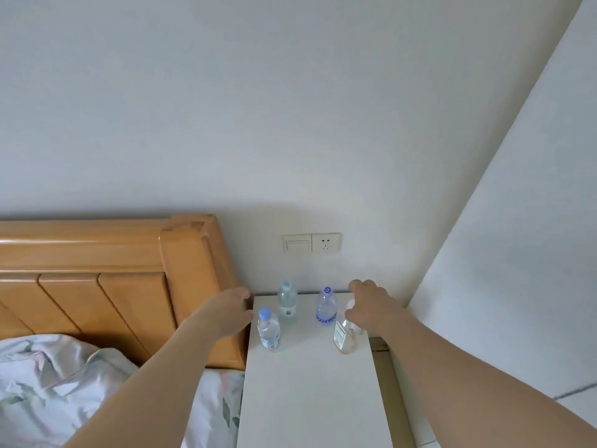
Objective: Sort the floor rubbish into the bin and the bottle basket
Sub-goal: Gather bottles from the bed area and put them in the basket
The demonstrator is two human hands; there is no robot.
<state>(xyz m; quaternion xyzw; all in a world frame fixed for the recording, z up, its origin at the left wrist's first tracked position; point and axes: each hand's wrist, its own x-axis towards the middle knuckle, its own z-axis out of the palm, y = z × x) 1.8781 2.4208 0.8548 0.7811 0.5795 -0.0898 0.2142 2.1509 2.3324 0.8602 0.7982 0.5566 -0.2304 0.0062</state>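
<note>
Over the white bedside table [310, 399], the right hand [368, 305] seemingly closes on the clear bottle [345, 337]; the left hand [231, 310] hovers open and empty beside the blue-capped bottle [268, 329], which it should grasp next

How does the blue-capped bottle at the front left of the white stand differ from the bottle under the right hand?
The blue-capped bottle stands untouched, beside the left hand; the right-side bottle is partly covered by the right hand. The blue-capped bottle's label is pale blue-white; the other's is white with red. Both are clear, upright, on the white stand.
</note>
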